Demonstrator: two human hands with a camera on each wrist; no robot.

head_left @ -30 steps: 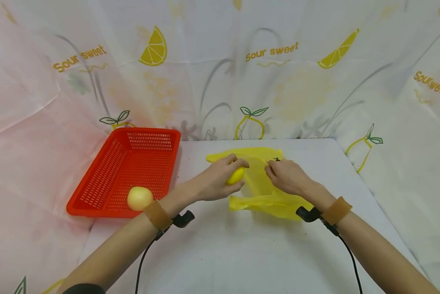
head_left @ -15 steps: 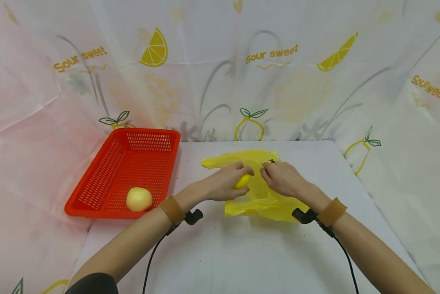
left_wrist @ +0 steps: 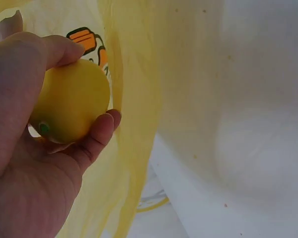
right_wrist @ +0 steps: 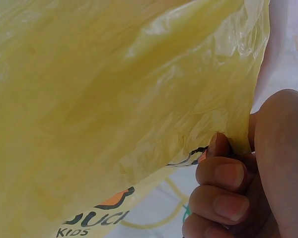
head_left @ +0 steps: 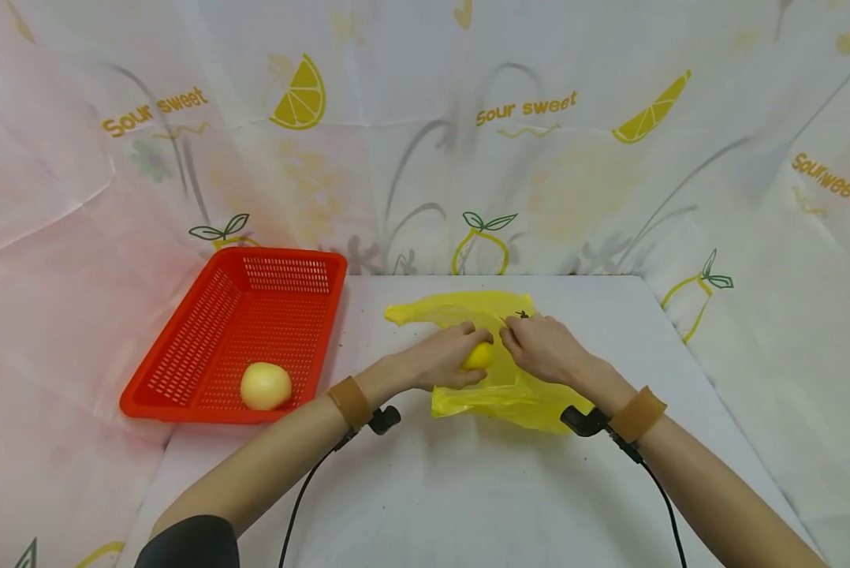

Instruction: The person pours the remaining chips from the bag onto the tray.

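In the head view my left hand (head_left: pixel 452 359) grips a yellow lemon (head_left: pixel 479 356) at the open mouth of a yellow plastic bag (head_left: pixel 492 402). The left wrist view has the lemon (left_wrist: pixel 72 101) between thumb and fingers, a small green spot at its end, with the bag's film (left_wrist: pixel 134 99) around and behind it. My right hand (head_left: pixel 544 347) pinches the bag's upper edge and lifts it. Close up in the right wrist view, thumb and curled fingers (right_wrist: pixel 228 173) hold the thin film (right_wrist: pixel 139 89), which bears printed letters.
A red perforated plastic basket (head_left: pixel 229 414) stands on the left of the white table (head_left: pixel 425 489), with one round pale-yellow fruit (head_left: pixel 266 386) in its near corner. A white printed cloth (head_left: pixel 411 158) hangs behind the table. Black cables run from both wrist cameras.
My left hand has moved right with the lemon, away from the basket and further into the bag's mouth. The right hand keeps its pinch on the bag and has shifted slightly left.
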